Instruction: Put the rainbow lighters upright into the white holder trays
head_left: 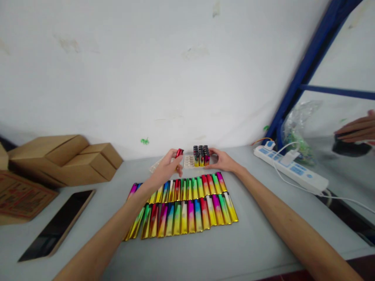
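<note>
My left hand (168, 166) pinches a red lighter (179, 153) with a black top, held just left of a white plastic tray (189, 161) with round slots. Several lighters (200, 155) with black tops stand upright in rows on the tray's right part. Around the right edge of the tray my right hand (221, 160) is curled, thumb in front and fingers behind. Nearer to me, two rows of shiny multicoloured lighters (187, 216) lie flat side by side on the grey table (187, 253). My left forearm covers some at the left end.
Cardboard boxes (63, 160) stand at the left, with a dark-screened phone (57, 224) in front of them. On the right lie a white power strip (293, 169) with cables and a clear plastic bag (301, 132) by a blue frame (304, 66). Another person's hand (359, 128) shows far right.
</note>
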Available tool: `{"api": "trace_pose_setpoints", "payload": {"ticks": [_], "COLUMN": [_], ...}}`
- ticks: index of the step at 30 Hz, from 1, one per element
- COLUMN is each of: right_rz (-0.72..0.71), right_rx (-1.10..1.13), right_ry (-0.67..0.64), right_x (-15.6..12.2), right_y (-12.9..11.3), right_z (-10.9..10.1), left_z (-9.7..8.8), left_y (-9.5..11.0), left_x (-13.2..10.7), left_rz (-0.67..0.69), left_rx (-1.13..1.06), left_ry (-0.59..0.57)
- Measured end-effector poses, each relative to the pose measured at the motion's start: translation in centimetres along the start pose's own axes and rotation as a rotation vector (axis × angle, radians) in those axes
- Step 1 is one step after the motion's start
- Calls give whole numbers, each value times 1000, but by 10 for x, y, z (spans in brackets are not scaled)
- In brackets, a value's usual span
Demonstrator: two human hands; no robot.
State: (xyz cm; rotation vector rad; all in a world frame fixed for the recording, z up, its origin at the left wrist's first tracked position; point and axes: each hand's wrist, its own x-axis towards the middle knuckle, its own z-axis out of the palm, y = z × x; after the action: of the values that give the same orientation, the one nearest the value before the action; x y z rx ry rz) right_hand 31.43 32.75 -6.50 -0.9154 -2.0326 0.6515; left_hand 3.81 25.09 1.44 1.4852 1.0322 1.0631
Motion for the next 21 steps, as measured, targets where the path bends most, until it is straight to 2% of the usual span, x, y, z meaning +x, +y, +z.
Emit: {"api": "trace_pose_setpoints", "payload": {"ticks": [3, 6, 8, 15, 21], "right_rz": [-14, -10, -2, -19, -7], "right_rx": [24, 45, 50, 48, 27], "right_ry": [-9, -19, -19, -27, -27], "right_x": [0, 0, 0, 0, 0], "right_y": [0, 1, 2, 5, 7], "right_z": [0, 0, 0, 0, -1], "left_z": [-11, -16, -17, -20, -19], "left_y": [-14, -33, -44, -60, -65], "left_x": [42, 74, 87, 100, 102], "left_rz": [109, 177, 187, 194, 239], "left_rx": [41, 165, 203, 268, 394], "left_ry": [87, 62, 32, -86, -97]}}
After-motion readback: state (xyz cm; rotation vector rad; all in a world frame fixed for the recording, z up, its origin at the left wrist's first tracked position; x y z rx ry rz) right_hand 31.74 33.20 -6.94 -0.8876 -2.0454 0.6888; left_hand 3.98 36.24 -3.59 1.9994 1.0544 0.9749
